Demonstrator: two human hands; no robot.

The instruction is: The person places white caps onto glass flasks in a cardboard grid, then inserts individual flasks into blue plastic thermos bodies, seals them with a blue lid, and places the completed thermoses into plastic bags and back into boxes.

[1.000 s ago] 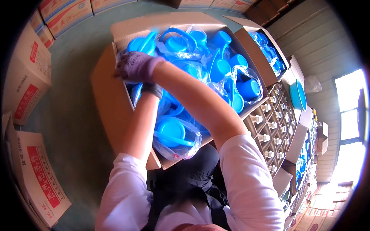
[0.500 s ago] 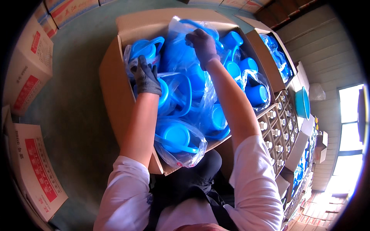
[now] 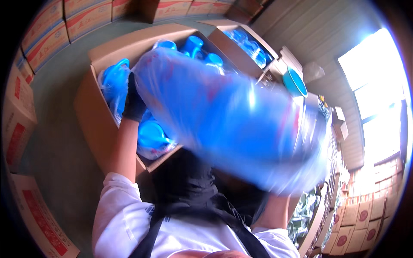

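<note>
A long clear plastic bag of blue plastic vessels (image 3: 223,112), blurred by motion, slants across the view above the open cardboard box (image 3: 91,118). At its left end is my left hand (image 3: 134,101) in a dark glove, closed on the plastic, with some fingers hidden. My right forearm (image 3: 276,210) rises behind the bag's lower right end, which hides the right hand. More blue plastic jugs with handles (image 3: 150,134), wrapped in clear film, lie inside the box beneath the bag.
Behind the box stands another open carton (image 3: 215,36) with wrapped blue items. A teal basin (image 3: 294,84) sits to the right, and glassware (image 3: 303,210) fills a carton at lower right. Closed cartons (image 3: 88,19) are stacked at the back; others (image 3: 19,116) stand left.
The bag of blue vessels has come up out of the box and swung right toward me. My right hand has moved from the box to behind the bag; the view has shifted rightward.
</note>
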